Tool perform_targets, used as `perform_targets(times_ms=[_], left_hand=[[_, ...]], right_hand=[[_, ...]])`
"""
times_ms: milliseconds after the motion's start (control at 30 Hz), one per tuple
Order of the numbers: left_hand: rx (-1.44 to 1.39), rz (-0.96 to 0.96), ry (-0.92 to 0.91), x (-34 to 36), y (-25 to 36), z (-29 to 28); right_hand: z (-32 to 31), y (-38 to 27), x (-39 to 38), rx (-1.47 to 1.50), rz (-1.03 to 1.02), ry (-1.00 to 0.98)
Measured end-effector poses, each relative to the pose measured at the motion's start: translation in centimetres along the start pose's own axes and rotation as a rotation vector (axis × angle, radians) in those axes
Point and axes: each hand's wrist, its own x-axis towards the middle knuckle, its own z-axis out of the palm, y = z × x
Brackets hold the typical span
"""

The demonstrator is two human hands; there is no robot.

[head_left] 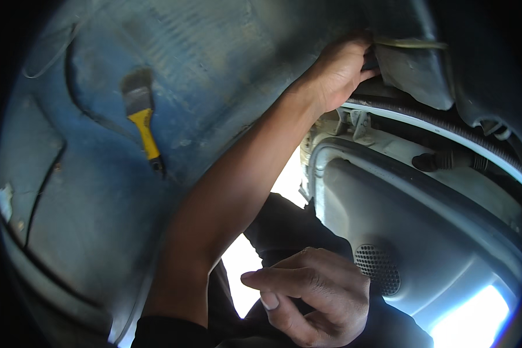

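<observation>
My left arm reaches up and across, and my left hand [343, 71] is at the edge of a dark grey trim panel [414, 72]. One finger shows stretched beside that panel; the others are hidden, and I cannot make out whether they grip anything. Low in the middle, my right hand [319, 296] hovers in front of my dark clothing. Its fingers are loosely bent, with the thumb a little apart from the forefinger and nothing visible between them. A paintbrush [142, 122] with dark bristles and a yellow handle lies on a dusty blue-grey surface [197, 104], away from both hands.
On the right stands a grey vehicle door [423, 243] with a round speaker grille [377, 269]. A black corrugated rubber sleeve [449, 160] sits above it, below a curved pale frame edge [441, 132]. A dark cable [72, 75] runs along the left surface.
</observation>
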Motion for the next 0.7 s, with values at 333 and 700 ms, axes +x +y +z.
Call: perform_targets(times_ms=[333,700], left_hand=[[-0.212,-0.058,0.058,0.8,-1.5,1.2],[0.236,0.255,0.01,1.5,-4.8,-1.5]], right_hand=[[-0.8,1.4,1.2,0.071,0.161,0.371],[-4.3,3.0,1.3,0.077,0.365,0.526]])
